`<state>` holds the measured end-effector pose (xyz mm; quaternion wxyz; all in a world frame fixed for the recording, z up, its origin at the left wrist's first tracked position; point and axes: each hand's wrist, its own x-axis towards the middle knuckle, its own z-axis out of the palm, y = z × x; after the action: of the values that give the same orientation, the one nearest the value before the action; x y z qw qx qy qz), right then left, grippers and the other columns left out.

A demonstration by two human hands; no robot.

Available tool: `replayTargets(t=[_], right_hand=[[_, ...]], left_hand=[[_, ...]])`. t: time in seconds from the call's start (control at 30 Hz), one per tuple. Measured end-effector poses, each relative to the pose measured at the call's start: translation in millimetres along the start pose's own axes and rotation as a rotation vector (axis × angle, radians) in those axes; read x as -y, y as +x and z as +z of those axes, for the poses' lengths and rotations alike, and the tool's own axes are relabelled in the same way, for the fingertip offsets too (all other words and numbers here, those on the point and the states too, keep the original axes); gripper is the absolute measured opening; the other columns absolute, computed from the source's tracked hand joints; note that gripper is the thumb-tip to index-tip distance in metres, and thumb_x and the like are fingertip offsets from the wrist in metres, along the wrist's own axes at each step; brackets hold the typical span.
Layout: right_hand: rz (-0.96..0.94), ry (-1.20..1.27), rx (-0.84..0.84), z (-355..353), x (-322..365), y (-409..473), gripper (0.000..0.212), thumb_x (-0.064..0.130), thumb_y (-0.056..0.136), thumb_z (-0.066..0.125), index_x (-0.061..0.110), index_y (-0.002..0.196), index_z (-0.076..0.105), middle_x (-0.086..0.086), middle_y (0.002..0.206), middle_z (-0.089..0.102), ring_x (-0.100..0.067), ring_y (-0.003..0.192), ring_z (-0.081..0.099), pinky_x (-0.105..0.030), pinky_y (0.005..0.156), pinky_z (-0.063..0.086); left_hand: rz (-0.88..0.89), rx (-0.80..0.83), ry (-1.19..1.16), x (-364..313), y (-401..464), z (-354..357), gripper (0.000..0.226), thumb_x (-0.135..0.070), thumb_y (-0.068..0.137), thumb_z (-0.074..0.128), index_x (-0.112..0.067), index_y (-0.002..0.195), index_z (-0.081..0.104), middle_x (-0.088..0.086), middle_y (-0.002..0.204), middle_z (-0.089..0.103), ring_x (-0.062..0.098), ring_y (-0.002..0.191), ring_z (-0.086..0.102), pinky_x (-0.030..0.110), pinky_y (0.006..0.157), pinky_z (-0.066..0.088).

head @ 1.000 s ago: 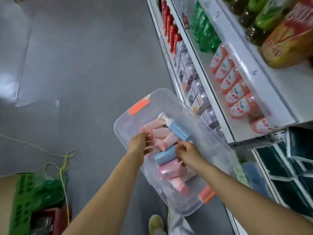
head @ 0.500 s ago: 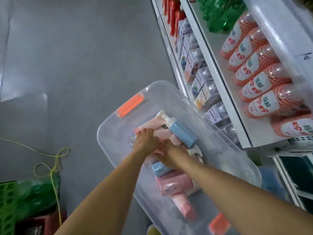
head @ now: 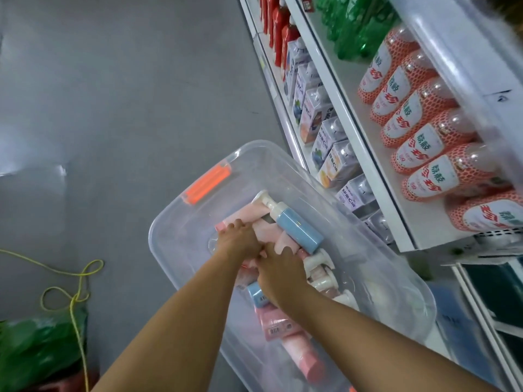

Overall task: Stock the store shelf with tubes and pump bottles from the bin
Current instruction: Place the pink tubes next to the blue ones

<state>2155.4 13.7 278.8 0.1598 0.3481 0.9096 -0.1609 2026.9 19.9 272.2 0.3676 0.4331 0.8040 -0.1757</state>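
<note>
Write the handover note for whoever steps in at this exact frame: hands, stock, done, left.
Left hand and right hand: both down in the clear bin, fingers on the pink tubes; whether either grips one cannot be told.
Blue pump bottle lies on top of the pile.
Done: nothing lifted out yet.
Left: carry tubes and pump bottles to the shelf.

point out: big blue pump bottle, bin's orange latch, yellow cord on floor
Light blue cylindrical pump bottle (head: 299,232), head view, middle of its body.
Orange plastic latch (head: 208,183) on the clear bin, head view, centre of the latch.
Thin yellow cord (head: 74,299), head view, on its knotted loop.
</note>
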Motion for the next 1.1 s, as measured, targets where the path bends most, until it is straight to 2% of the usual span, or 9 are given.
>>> replayTargets(t=[0.1, 0.17, 0.3, 0.37, 0.53, 0.63, 0.77, 0.97, 1.1], right_hand=[[-0.091, 0.003, -0.04, -18, -5, -8, 0.046, 0.036, 0.012, 0.089, 0.023, 0.05, 0.066, 0.001, 0.06, 0.06, -0.017, 0.052, 0.05, -0.021, 0.043, 0.035], [-0.1, -0.077, -0.069, -26, -9, -16, 0.044, 0.037, 0.014, 0.088, 0.024, 0.05, 0.066, 0.002, 0.061, 0.061, -0.014, 0.055, 0.049, -0.02, 0.042, 0.035], [-0.066, 0.001, -0.11, -13, -18, -29, 0.039, 0.016, 0.046, 0.084, 0.02, 0.079, 0.063, -0.002, 0.085, 0.059, -0.026, 0.055, 0.054, -0.028, 0.041, 0.044], [-0.03, 0.126, -0.135, -20, -16, -37, 0.031, 0.013, 0.066, 0.071, 0.016, 0.094, 0.058, -0.005, 0.1, 0.057, -0.032, 0.073, 0.062, -0.036, 0.053, 0.052], [0.442, 0.758, -0.156, -59, -11, -62, 0.033, 0.021, 0.091, 0.05, 0.007, 0.121, 0.046, -0.014, 0.122, 0.05, -0.035, 0.107, 0.054, -0.038, 0.084, 0.042], [0.68, 1.232, -0.245, -85, -6, -89, 0.041, 0.026, 0.078, 0.052, 0.006, 0.113, 0.057, -0.017, 0.112, 0.063, -0.033, 0.093, 0.061, -0.046, 0.086, 0.052], [0.735, 1.659, -0.353, -111, 7, -144, 0.014, 0.002, 0.086, 0.048, 0.004, 0.088, 0.062, -0.016, 0.072, 0.059, -0.026, 0.051, 0.057, -0.029, 0.046, 0.053], [0.706, 1.946, -0.35, -146, 35, -227, 0.011, 0.005, 0.088, 0.05, 0.001, 0.08, 0.056, -0.014, 0.055, 0.057, -0.025, 0.056, 0.057, -0.032, 0.058, 0.052], [0.593, 2.092, -0.364, -164, 54, -291, 0.011, 0.009, 0.092, 0.049, 0.002, 0.09, 0.057, -0.02, 0.073, 0.06, -0.022, 0.054, 0.061, -0.027, 0.048, 0.053]], left_hand=[[0.017, -0.085, 0.079, 3, -1, 6, 0.063, -0.048, 0.089, 0.053, -0.015, 0.141, 0.038, 0.01, 0.14, 0.042, 0.029, 0.129, 0.04, 0.044, 0.109, 0.029], [0.022, -0.095, 0.112, 6, -6, 7, 0.057, -0.049, 0.089, 0.053, -0.016, 0.135, 0.045, 0.009, 0.137, 0.047, 0.028, 0.127, 0.043, 0.043, 0.108, 0.029], [0.029, -0.096, 0.111, 9, -29, 1, 0.051, -0.051, 0.086, 0.057, -0.016, 0.124, 0.057, 0.008, 0.13, 0.054, 0.026, 0.121, 0.051, 0.036, 0.1, 0.036], [0.022, -0.061, 0.06, 14, -43, -4, 0.044, -0.05, 0.087, 0.056, -0.018, 0.116, 0.064, 0.004, 0.121, 0.06, 0.023, 0.113, 0.057, 0.032, 0.09, 0.042], [0.079, 0.049, -0.405, 23, -85, -15, 0.036, -0.035, 0.095, 0.056, -0.004, 0.111, 0.064, 0.013, 0.102, 0.067, 0.024, 0.076, 0.062, 0.03, 0.067, 0.053], [0.061, 0.07, -0.728, 20, -126, -21, 0.035, -0.031, 0.093, 0.058, 0.001, 0.106, 0.06, 0.012, 0.077, 0.062, 0.019, 0.053, 0.055, 0.026, 0.054, 0.052], [0.072, 0.071, -1.235, 11, -193, -24, 0.024, -0.02, 0.092, 0.06, -0.001, 0.106, 0.059, 0.01, 0.078, 0.058, 0.015, 0.051, 0.056, 0.027, 0.055, 0.054], [0.174, 0.132, -1.674, 6, -302, -8, 0.032, -0.016, 0.094, 0.058, 0.007, 0.118, 0.057, 0.012, 0.078, 0.064, 0.014, 0.057, 0.065, 0.025, 0.053, 0.055], [0.269, 0.112, -1.753, 4, -370, 2, 0.026, 0.002, 0.087, 0.06, 0.003, 0.113, 0.057, 0.009, 0.074, 0.067, 0.018, 0.062, 0.065, 0.027, 0.056, 0.057]])
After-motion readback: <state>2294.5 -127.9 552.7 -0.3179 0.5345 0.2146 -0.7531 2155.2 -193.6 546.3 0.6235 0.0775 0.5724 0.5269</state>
